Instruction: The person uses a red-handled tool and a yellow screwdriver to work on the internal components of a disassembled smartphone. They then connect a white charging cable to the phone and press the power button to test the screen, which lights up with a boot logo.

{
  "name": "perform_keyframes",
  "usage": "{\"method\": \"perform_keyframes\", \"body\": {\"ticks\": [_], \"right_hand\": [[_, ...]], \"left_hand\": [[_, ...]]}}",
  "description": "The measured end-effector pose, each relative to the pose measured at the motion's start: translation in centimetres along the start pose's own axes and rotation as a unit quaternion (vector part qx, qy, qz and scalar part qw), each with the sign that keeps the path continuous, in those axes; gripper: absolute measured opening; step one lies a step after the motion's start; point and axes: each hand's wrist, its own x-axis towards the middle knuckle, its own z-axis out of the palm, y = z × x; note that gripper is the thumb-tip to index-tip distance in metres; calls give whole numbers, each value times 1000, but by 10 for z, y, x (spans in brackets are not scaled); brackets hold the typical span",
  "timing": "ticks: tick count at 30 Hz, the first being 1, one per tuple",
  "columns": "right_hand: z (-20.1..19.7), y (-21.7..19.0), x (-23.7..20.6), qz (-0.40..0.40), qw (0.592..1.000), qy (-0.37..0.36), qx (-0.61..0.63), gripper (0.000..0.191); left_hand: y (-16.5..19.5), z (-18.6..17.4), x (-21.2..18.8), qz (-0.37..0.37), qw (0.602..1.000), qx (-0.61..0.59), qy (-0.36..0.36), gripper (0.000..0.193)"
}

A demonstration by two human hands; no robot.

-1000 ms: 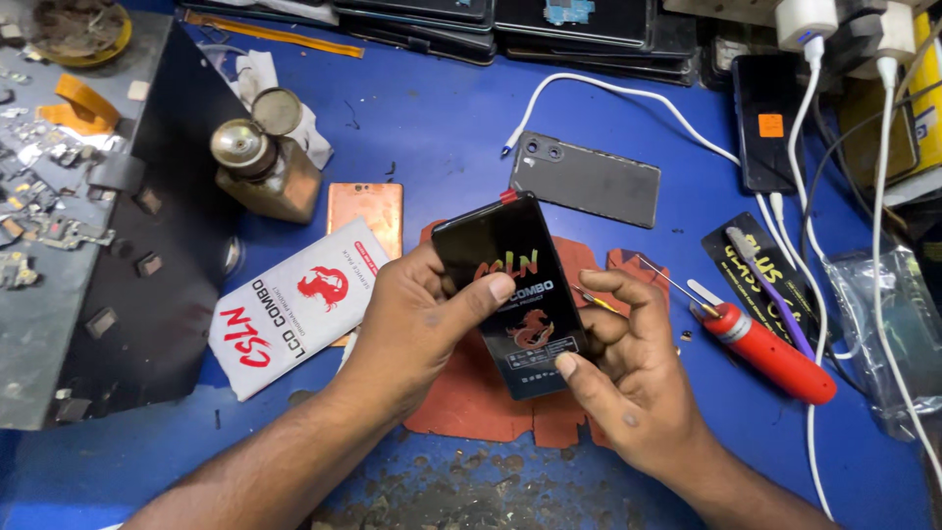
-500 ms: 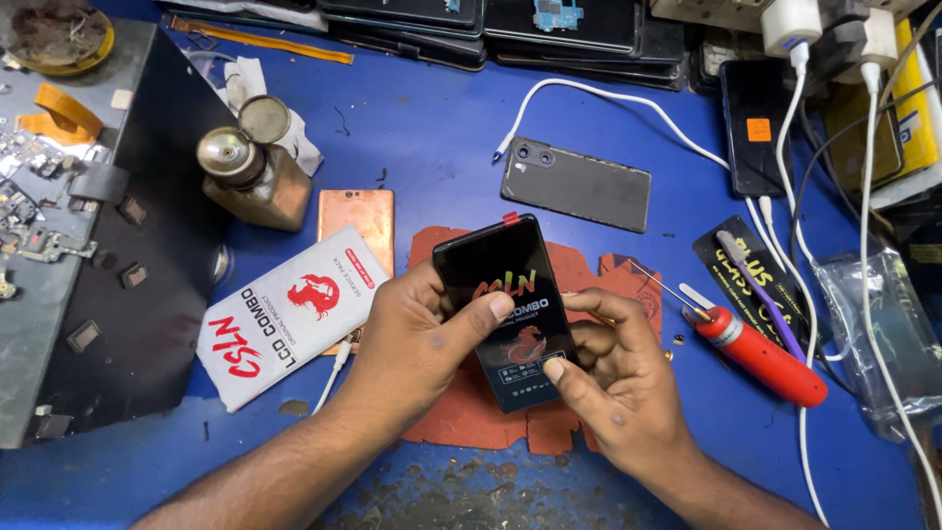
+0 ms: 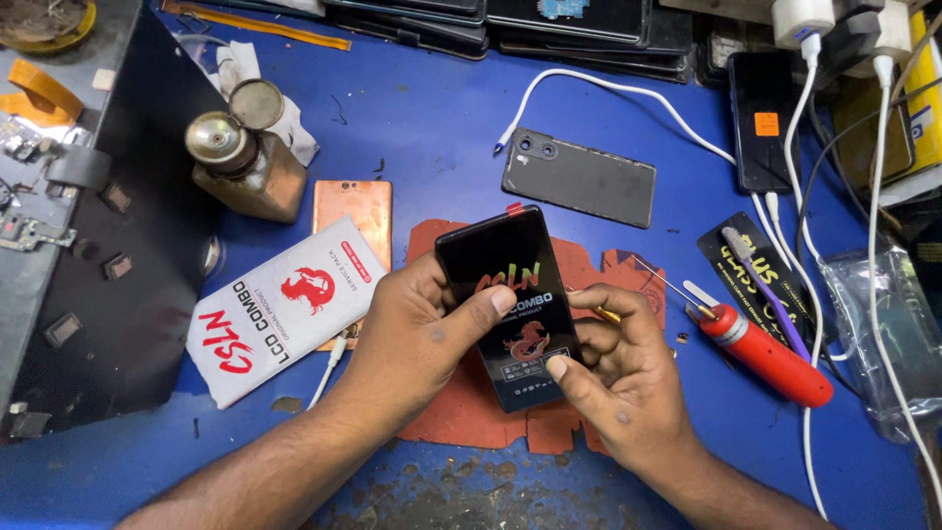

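Right thumb point(image 3: 557, 367) now lower on black screen panel point(image 3: 505, 294); both hands gripping it above orange mat point(image 3: 471, 412)

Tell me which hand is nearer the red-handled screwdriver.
Right. The right hand lies just left of the red-handled screwdriver; the left hand is farther left, beyond the black screen panel.

Left hand point(image 3: 417, 339) and right hand point(image 3: 628, 378) with their forearms, seen from the head view. Both hands are bare: no gloves, rings, watch or bracelet show. Both forearms are uncovered to the lower edge of the picture, and no sleeve is visible. Fingernails are short and unpainted.
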Motion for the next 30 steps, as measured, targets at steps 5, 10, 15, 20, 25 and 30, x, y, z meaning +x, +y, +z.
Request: {"method": "perform_keyframes", "body": {"ticks": [5, 10, 15, 20, 25, 30], "right_hand": [[-1, 1, 0, 6, 1000, 6, -12, 55], [3, 2, 1, 2, 1000, 17, -8, 52], [3, 1, 1, 3, 1000, 16, -5, 52], [2, 1, 0, 10, 1000, 15, 13, 51], [2, 2, 0, 8, 1000, 14, 10, 51], [2, 2, 0, 13, 1000, 17, 12, 52]], "left_hand": [[-2, 1, -1, 6, 1000, 4, -4, 25], [-5, 0, 0, 5, 1000, 6, 2, 26], [-5, 1, 0, 7, 1000, 18, 4, 25], [-5, 2, -1, 5, 1000, 16, 3, 24], [-4, 3, -2, -9, 1000, 20, 15, 25], [-3, 3, -2, -5, 1000, 21, 10, 23]]}}
